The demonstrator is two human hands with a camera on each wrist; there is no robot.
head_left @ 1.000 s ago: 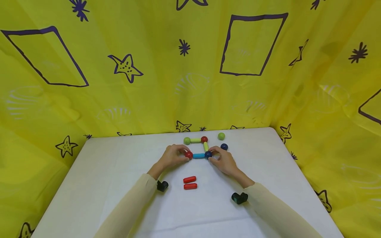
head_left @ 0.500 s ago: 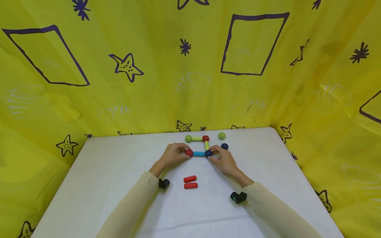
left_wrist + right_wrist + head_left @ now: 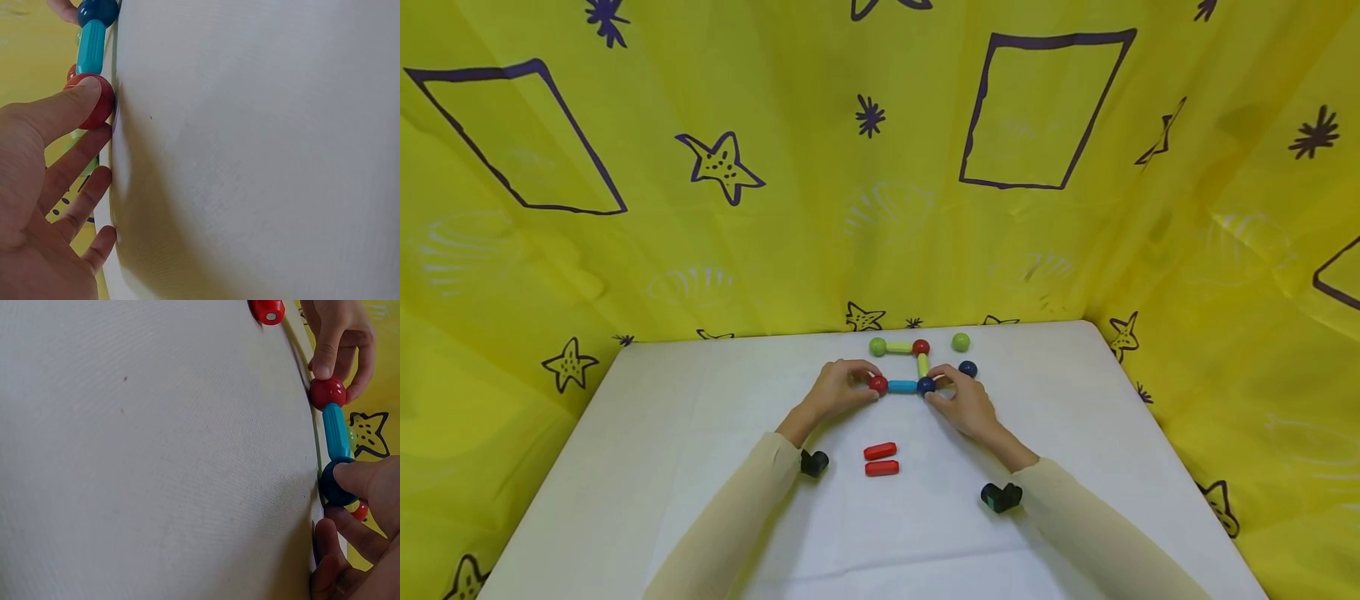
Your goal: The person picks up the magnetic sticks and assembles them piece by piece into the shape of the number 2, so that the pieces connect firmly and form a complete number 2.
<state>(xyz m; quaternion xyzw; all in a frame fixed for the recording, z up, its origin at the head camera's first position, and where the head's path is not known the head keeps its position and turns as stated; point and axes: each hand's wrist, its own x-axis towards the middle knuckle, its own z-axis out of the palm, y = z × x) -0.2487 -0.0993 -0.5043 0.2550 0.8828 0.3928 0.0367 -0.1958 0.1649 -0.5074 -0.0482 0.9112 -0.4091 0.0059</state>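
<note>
In the head view, my left hand (image 3: 835, 390) pinches a red ball (image 3: 878, 384) between thumb and fingers. My right hand (image 3: 966, 406) pinches a dark blue ball (image 3: 927, 386). A blue rod (image 3: 902, 387) joins these two balls, as both wrist views also show. From the dark blue ball a yellow-green rod (image 3: 922, 365) runs back to a second red ball (image 3: 921, 347). Another yellow-green rod (image 3: 899, 347) links that one to a green ball (image 3: 877, 346) on the left. The joined pieces form an angular shape with its left side unjoined.
Two red rods (image 3: 882, 459) lie nearer the person on the white table (image 3: 715, 500). A loose green ball (image 3: 960, 342) and a loose dark blue ball (image 3: 967, 368) lie to the right of the joined pieces. Yellow patterned cloth (image 3: 790, 233) surrounds the table's back and sides.
The back part of the joined pieces has shifted slightly right and away, squaring up with the blue rod. Both hands keep their grip on the same balls and have barely moved.
</note>
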